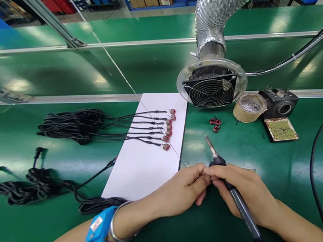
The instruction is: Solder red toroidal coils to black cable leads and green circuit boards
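**Edges and room.** The sheet (143,168) lies on the green bench, its near edge close to the bench's front edge. Right of the sheet, open green surface is seen as far as the sponge (281,129) and the stand (277,103). Only a small cluster of cores (215,124) lies on it. Behind the sheet's far right corner, the fan (211,89) hangs low over the bench, with a tin (249,107) just beside it. Left of the sheet, room is taken by a cable bundle (76,124). Its leads run onto the sheet and end in a column of coils (168,128). A second bundle (31,185) lies nearer the front edge, one lead touching the sheet's left edge. A thin wire (175,151) crosses the sheet's right side toward the hands.

**Hands and iron.** The iron (244,217) is gripped in the right hand (243,189), just right of the sheet's near right corner. The fingers are closed round the handle, and the tip is raised and angled toward the cores. The iron's cord (316,198) loops away to the right. The left hand (184,187) is placed at the sheet's right edge, its fingertips pressed together in a pinch against the right hand's fingertips at the iron's collar. What is pinched cannot be told. A blue strap (100,227) is worn on the left wrist.
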A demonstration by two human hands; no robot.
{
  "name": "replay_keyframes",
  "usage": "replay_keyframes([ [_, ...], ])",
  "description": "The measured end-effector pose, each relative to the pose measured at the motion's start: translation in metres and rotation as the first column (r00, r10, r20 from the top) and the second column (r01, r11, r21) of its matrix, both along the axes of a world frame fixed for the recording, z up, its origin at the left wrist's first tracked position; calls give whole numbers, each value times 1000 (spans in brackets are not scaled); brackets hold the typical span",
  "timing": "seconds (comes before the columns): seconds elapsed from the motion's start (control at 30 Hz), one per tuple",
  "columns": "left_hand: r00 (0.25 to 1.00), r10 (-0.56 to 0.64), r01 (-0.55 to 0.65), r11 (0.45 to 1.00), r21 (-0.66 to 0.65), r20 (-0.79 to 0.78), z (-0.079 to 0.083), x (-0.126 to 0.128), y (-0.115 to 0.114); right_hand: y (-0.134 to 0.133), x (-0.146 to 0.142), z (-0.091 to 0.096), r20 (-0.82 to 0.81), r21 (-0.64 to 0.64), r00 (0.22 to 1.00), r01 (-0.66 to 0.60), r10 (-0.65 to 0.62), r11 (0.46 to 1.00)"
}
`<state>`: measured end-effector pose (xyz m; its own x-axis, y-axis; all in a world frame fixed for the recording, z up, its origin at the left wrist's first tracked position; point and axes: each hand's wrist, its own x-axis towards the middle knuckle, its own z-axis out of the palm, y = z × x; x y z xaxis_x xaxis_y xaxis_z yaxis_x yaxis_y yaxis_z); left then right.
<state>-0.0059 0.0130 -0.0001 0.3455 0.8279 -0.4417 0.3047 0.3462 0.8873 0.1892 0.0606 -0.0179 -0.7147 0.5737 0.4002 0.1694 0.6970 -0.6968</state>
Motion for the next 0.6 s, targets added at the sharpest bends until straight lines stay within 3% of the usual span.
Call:
replay_keyframes([
  [0.1, 1000, -6, 7, 1000, -12, 30, -1, -1, 2, 3, 2, -1, -16, -79, 999, -30, 29, 996],
  [0.17, 999, -4, 5, 1000, -19, 41, -2, -1, 2, 2, 2, -2, -26, -64, 999, -28, 26, 998],
  [0.3, 997, 32, -29, 999, -46, 68, -6, 1, -1, -5, -1, -3, -1, 174, 997, 76, -77, 982],
  [0.43, 996, 49, -44, 997, -67, 77, -6, 7, -4, -13, -7, 1, 66, 434, 979, 146, -193, 889],
  [0.5, 994, 71, -67, 996, -51, 81, -7, 10, -4, -13, -8, 2, 60, 483, 974, 163, -218, 861],
  [0.6, 987, 142, -139, 989, -44, 70, -9, 13, -4, -11, -5, 4, 30, 447, 975, 185, -221, 875],
])
